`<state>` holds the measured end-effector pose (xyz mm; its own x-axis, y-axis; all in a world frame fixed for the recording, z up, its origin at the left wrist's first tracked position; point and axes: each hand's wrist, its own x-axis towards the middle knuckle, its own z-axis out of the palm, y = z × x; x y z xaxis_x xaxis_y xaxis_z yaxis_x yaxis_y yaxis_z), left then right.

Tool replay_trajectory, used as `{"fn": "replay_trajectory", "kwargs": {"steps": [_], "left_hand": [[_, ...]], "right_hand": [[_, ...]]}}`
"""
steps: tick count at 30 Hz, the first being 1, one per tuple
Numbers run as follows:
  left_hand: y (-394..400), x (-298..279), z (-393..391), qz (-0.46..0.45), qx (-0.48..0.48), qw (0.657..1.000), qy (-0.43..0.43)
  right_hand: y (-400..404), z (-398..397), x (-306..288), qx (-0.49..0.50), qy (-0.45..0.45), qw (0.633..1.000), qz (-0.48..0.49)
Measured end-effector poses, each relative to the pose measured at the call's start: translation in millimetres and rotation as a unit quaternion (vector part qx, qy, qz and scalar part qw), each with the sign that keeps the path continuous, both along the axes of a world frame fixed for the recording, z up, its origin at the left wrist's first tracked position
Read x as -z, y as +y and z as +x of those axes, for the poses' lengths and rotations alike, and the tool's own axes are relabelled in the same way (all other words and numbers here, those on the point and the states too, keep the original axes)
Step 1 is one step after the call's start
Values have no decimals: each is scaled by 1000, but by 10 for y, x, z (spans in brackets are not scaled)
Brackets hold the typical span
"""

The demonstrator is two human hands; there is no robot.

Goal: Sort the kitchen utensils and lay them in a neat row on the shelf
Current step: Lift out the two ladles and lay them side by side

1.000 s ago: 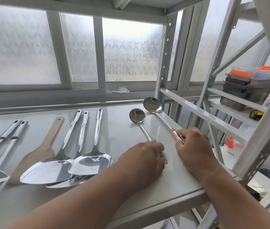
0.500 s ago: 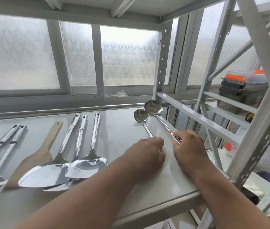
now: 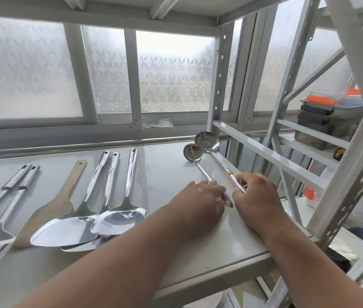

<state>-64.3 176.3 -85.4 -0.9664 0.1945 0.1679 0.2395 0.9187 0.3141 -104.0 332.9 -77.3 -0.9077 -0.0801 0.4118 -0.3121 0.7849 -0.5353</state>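
Ladles (image 3: pixel 200 147) now closer together

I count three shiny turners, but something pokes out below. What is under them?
Under the two front turners a third steel blade shows only its front edge. Its handle runs between theirs. The rest of that blade is covered.

No legible text or labels

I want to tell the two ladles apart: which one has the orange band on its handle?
The larger ladle, the one nearer the shelf's right edge, under the right hand. The smaller ladle has a plain handle.
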Motion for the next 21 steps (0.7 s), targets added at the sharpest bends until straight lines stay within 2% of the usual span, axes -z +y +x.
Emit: {"fn": "replay_trajectory", "kwargs": {"steps": [8, 21], "left_hand": [[17, 53, -58, -21, 30, 999, 3], [-8, -8, 15, 16, 16, 1000, 1]], "right_hand": [[2, -55, 22, 0, 8, 1000, 0], [4, -43, 15, 10, -2, 1000, -17]]}}
